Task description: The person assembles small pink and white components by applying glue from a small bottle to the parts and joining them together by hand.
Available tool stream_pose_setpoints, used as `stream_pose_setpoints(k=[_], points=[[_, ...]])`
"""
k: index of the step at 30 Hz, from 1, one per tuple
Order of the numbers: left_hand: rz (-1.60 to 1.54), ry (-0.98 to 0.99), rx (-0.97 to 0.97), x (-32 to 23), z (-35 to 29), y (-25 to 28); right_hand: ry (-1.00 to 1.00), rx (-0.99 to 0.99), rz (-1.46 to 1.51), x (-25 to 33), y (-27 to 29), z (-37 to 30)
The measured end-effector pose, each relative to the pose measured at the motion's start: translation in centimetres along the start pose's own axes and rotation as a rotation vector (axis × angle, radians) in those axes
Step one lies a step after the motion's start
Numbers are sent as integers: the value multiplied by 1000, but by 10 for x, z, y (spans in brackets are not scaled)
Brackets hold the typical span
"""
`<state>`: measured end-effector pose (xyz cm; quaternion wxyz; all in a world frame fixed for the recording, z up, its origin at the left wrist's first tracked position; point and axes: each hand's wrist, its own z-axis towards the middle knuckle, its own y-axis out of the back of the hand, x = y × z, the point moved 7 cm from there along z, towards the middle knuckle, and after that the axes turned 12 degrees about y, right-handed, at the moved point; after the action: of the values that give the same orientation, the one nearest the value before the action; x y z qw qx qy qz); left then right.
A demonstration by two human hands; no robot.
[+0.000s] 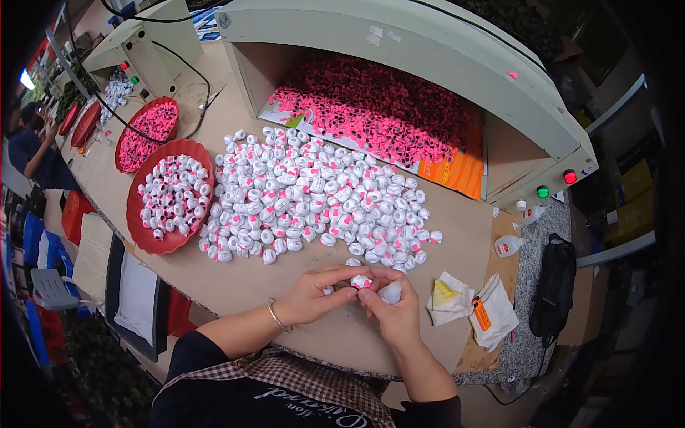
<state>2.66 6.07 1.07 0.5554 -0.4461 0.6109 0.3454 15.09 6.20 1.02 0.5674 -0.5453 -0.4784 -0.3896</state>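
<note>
1 white piece point(361, 282) up betw. both hands over bench point(257, 285), pink patch facing up twd camera; roundish, can't tell long axis. 1 translucent container point(390, 292) in R hand, axis part hidden. Loose pile of white pieces point(300, 192) behind: too many to count. L hand point(322, 289) angled in from L, fingers pinching the piece; R hand point(394, 303) points up-left, fingers curled round container, tips at piece

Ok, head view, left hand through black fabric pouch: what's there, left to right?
Left hand, small round white piece with pink patches, right hand, white cloth with yellow patch, white cloth with orange rectangle, black fabric pouch.
</note>
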Motion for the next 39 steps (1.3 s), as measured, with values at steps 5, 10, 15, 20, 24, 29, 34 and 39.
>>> stream_pose_setpoints(k=[5,10,15,20,24,29,34,39], points=[[-59,104,38,11,1,1,90,40,-210,-7,6,-2],[-311,207,69,16,3,-2,86,45,-170,-3,7,2],[-463,279,85,22,3,0,286,196,-305,10,1,5],[-447,274,90,23,4,0,235,171,-241,6,3,6],[-384,270,99,20,3,-1,223,127,-239,1,6,5],[-389,259,94,24,3,4,213,142,-236,-1,2,4],[-423,264,104,26,5,3,228,160,-278,0,3,6],[-479,269,122,32,5,2,180,190,-253,-12,5,7]])
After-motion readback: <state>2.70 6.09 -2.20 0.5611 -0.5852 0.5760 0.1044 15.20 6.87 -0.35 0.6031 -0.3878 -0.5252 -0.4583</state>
